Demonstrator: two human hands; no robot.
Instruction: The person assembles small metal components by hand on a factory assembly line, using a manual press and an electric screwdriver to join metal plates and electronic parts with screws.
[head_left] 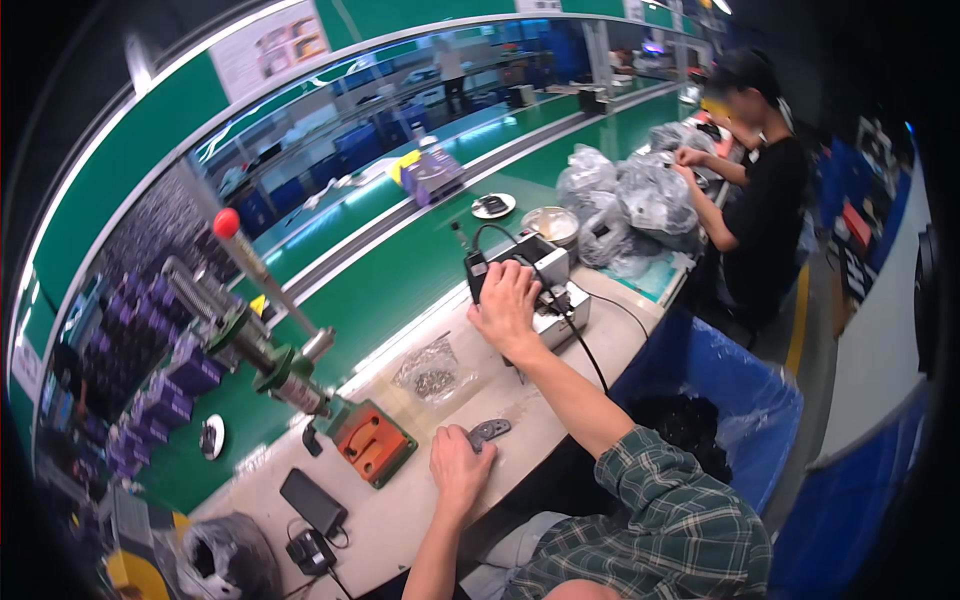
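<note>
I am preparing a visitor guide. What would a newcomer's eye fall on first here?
The red ball topping the green hand press, at left, stands out first. Next come the plastic bags heaped at upper right and the blue bin at right. Low at centre, the left hand touches a grey part.

The left forearm (440, 545) rises from the lower edge to the left hand (460, 468), its fingers bent and thumb drawn toward them. The right arm (578, 400) reaches farther forward, angled leftward, the right hand (508, 308) back upward, fingers curved.
</note>
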